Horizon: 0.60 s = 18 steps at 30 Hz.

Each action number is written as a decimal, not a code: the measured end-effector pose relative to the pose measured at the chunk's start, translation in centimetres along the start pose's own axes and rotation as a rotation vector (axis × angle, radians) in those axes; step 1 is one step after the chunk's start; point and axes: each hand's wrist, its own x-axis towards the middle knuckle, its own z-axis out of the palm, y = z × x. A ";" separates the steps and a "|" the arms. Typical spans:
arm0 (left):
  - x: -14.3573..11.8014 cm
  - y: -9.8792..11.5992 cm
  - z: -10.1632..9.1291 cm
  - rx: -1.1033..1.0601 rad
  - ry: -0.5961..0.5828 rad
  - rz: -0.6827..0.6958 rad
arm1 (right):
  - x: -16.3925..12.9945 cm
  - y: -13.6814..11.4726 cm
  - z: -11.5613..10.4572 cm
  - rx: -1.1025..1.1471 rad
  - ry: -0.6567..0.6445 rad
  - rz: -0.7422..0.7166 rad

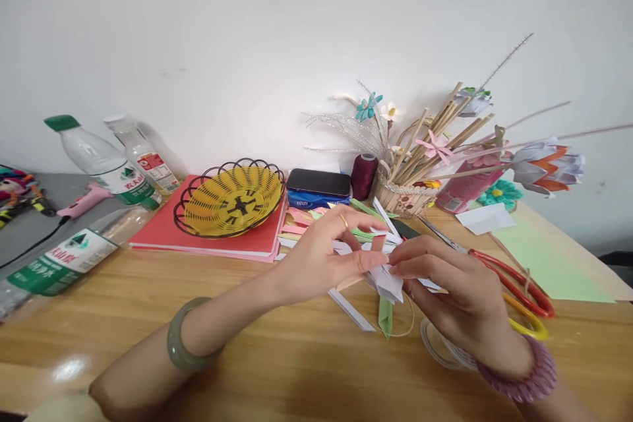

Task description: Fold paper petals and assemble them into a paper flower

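While a woven stick holder (406, 199) near the wall stands packed with bamboo sticks (445, 132) and paper flowers, the yellow wire-rimmed basket (232, 199) on the red paper pad (163, 232) holds nothing that can be seen. Two capped water bottles (106, 161) lean at the far left, and a third (59, 262) lies on its side near them.

The left hand (324, 256) and the right hand (448, 287) meet over the middle of the wooden table (148, 303), both pinching a folded white paper piece (388, 279) between thumb and fingertips. The piece is small, creased into pointed flaps, and held just above the tabletop; a green paper strip (385, 315) hangs below it, and a white folded strip (352, 308) lies just beside it on the wood.

Red-handled scissors (514, 277) lie to the right, close to the right hand, with a yellow ring (529, 322) next to them. A tape roll (438, 346) sits partly under the right wrist. Loose coloured strips (301, 221) crowd the space behind the hands, while the near left of the table is bare wood.
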 end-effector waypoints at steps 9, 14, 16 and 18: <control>-0.3 -0.8 0.7 0.151 0.315 0.256 | 0.2 -1.3 0.3 0.031 0.255 0.346; -0.8 -1.4 0.9 0.260 0.302 0.359 | 0.4 -1.8 0.7 0.197 0.018 0.519; -0.8 -1.4 1.0 0.265 0.288 0.327 | 0.5 -1.7 0.7 0.250 0.015 0.572; -0.7 -1.4 1.1 0.239 0.300 0.275 | 0.6 -1.5 0.7 0.317 0.013 0.611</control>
